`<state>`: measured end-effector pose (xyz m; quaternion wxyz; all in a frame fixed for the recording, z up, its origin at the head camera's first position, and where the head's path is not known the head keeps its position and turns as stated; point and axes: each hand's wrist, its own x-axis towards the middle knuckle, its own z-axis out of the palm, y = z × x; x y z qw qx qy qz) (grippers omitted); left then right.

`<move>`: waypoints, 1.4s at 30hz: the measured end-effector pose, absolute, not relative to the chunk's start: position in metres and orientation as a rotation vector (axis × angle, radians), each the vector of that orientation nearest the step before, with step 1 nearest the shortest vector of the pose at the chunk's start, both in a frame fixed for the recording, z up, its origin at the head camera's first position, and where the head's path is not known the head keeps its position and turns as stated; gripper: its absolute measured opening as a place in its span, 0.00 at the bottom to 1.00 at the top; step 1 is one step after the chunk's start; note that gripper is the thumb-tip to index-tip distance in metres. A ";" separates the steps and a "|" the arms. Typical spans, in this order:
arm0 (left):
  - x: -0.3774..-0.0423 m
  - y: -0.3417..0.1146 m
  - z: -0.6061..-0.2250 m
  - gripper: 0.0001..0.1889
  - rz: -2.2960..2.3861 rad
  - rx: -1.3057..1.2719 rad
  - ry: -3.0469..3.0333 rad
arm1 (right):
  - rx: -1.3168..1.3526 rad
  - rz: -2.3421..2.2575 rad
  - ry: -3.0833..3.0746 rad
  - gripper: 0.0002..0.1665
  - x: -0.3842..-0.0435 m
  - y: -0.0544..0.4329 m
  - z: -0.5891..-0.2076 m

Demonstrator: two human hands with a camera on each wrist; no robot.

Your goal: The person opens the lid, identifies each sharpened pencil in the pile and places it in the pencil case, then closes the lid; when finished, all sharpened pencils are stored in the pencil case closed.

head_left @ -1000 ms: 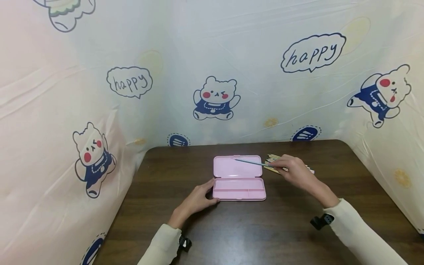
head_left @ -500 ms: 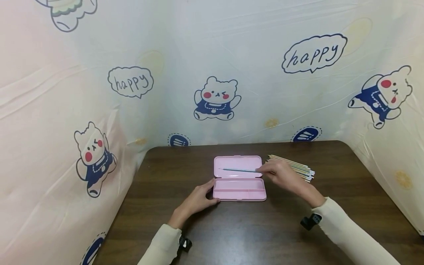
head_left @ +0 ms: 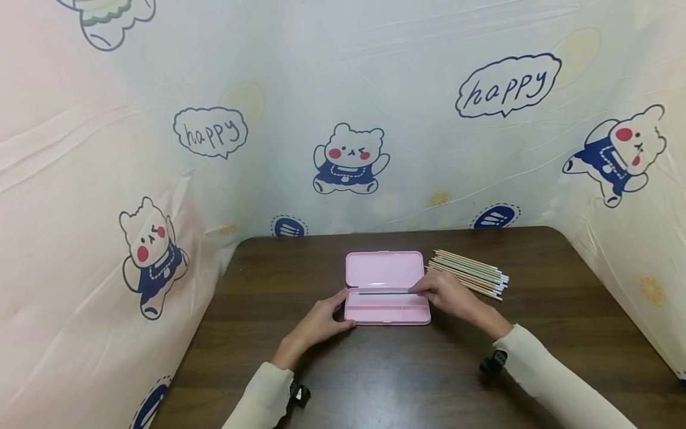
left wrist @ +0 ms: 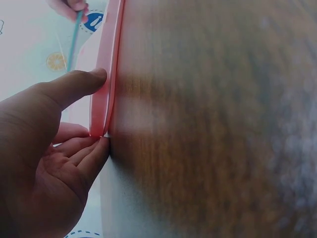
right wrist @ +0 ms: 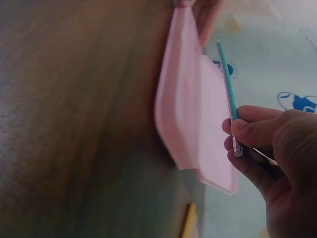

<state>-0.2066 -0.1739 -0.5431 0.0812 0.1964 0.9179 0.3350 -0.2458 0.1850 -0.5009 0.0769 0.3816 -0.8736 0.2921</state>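
A pink pencil case [head_left: 373, 316] lies unfolded on the table, its lid [head_left: 383, 268] laid back at the far side and its divided base nearer. My left hand [head_left: 316, 325] grips the base at its left end, thumb on the front wall and fingers around the corner, as the left wrist view shows. Between thumb and fingers, my right hand [head_left: 450, 295] pinches a teal pencil [right wrist: 227, 74] near its eraser end. In the head view the pencil lies level over the back part of the base, point to the left.
A bundle of several pencils [head_left: 474, 271] lies on the dark wooden table [head_left: 375, 369] to the right of the case, white ends to the right. A patterned cloth [head_left: 407, 167] hangs behind the table and along both sides.
My right hand has carried the teal pencil left and nearer, from above the bundle, past the lid to over the base. My left hand has stayed on the case.
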 end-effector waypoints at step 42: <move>-0.206 -0.172 -0.542 0.45 1.005 0.595 2.761 | 1.046 0.816 -2.756 0.12 -0.245 0.205 -0.483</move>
